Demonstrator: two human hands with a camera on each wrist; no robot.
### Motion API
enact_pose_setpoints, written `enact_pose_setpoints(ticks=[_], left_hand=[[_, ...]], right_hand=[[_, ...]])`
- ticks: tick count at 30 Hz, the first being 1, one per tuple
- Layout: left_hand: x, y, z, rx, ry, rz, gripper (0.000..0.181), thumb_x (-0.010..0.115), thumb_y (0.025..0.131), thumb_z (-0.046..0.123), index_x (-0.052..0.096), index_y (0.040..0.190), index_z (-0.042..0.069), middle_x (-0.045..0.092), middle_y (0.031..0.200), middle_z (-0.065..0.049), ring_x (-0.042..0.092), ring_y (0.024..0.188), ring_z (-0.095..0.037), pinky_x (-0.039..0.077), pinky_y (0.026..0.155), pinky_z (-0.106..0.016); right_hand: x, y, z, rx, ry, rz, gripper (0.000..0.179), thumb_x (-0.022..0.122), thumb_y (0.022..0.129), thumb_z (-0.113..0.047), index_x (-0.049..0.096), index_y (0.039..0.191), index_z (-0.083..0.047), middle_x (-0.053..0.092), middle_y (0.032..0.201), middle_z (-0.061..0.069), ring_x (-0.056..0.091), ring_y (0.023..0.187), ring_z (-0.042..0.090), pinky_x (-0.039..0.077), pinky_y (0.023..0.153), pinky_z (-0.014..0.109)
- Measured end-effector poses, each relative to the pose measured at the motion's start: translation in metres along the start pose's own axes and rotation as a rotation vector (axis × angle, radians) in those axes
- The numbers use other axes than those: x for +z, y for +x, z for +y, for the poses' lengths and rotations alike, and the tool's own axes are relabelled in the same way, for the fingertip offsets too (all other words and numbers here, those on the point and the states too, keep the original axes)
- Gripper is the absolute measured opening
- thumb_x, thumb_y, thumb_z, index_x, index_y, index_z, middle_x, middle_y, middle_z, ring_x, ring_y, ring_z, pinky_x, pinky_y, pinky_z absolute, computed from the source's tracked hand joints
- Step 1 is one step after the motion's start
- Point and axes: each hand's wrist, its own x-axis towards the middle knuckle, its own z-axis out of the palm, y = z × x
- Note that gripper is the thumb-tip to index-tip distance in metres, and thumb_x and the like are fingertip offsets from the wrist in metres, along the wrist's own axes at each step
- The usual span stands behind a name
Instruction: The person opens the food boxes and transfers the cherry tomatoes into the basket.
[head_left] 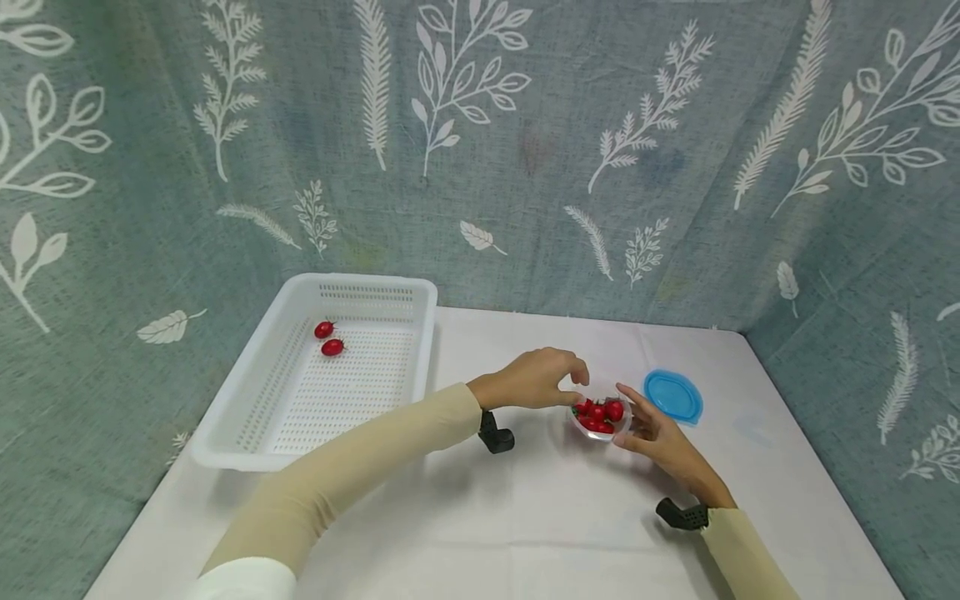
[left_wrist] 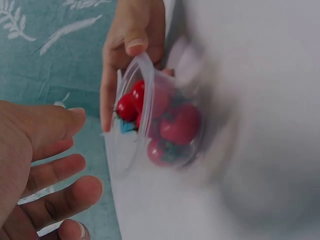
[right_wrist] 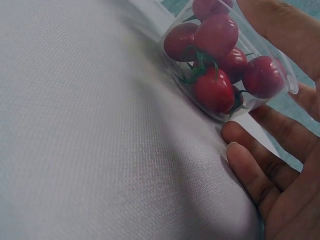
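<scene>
Over to the right of the white-covered bench (head_left: 570, 525), a small clear tub (left_wrist: 148, 112) has a nice heap of cherry tomatoes (right_wrist: 216, 36) in it, green stems and all, so the filling part looks pretty far along. Not quite finished though, imo: two more tomatoes (head_left: 332, 347) lie near each other toward the back of the white basket (head_left: 367, 367), over on the other side, well apart from the tub. The person's right hand (head_left: 656, 437) has a light grip on the tub, thumb on one side of the rim and fingers around the other, nothing clenched. The left hand (head_left: 536, 379) is right at the tub's mouth, thumb and fingers spread with a clear gap, and the left wrist view shows nothing between them. Can't tell whether a tomato was just let go there. As for the blue lid (head_left: 673, 397), it's lying off on the bench just past the right hand, so closing up hasn't been done, if that's even part of it. Rough guess: most of the tomatoes sorted, two to go, then maybe the lid.
</scene>
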Motion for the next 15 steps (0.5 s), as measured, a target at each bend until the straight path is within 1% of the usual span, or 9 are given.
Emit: enact_pose_setpoints(ticks=[5,7,10,15], left_hand=[[0.014,0.003,0.006,0.006,-0.008,-0.037,0.030,0.074,0.097,0.030,0.073,0.122,0.013,0.070,0.121,-0.001,0.065,0.113,-0.020,0.050,0.091,-0.027],[0.018,0.005,0.008,0.003,0.001,-0.051,0.032,0.074,0.097,0.031,0.073,0.123,0.012,0.070,0.122,0.000,0.065,0.113,-0.019,0.050,0.091,-0.027],[0.024,0.007,0.010,0.003,0.027,-0.076,0.034,0.074,0.097,0.034,0.074,0.123,0.012,0.070,0.122,0.000,0.065,0.111,-0.017,0.051,0.088,-0.025],[0.027,0.009,0.011,0.022,0.069,-0.131,0.034,0.074,0.097,0.034,0.075,0.123,0.013,0.070,0.119,-0.001,0.066,0.104,-0.013,0.051,0.083,-0.023]], right_hand=[[0.000,0.000,0.002,-0.001,0.001,-0.005,0.086,0.077,0.095,-0.024,0.027,0.164,-0.028,0.039,0.159,0.021,0.051,0.130,0.039,0.045,0.102,0.050],[0.000,0.000,0.003,-0.004,-0.009,-0.004,0.086,0.077,0.095,-0.024,0.027,0.164,-0.029,0.039,0.159,0.021,0.052,0.129,0.039,0.046,0.102,0.049],[-0.002,0.000,0.005,-0.010,-0.019,0.003,0.087,0.078,0.094,-0.025,0.026,0.164,-0.028,0.040,0.159,0.021,0.053,0.126,0.037,0.048,0.099,0.043],[-0.002,0.000,0.005,-0.024,-0.009,0.004,0.088,0.079,0.094,-0.026,0.026,0.164,-0.029,0.040,0.159,0.019,0.052,0.125,0.035,0.049,0.096,0.033]])
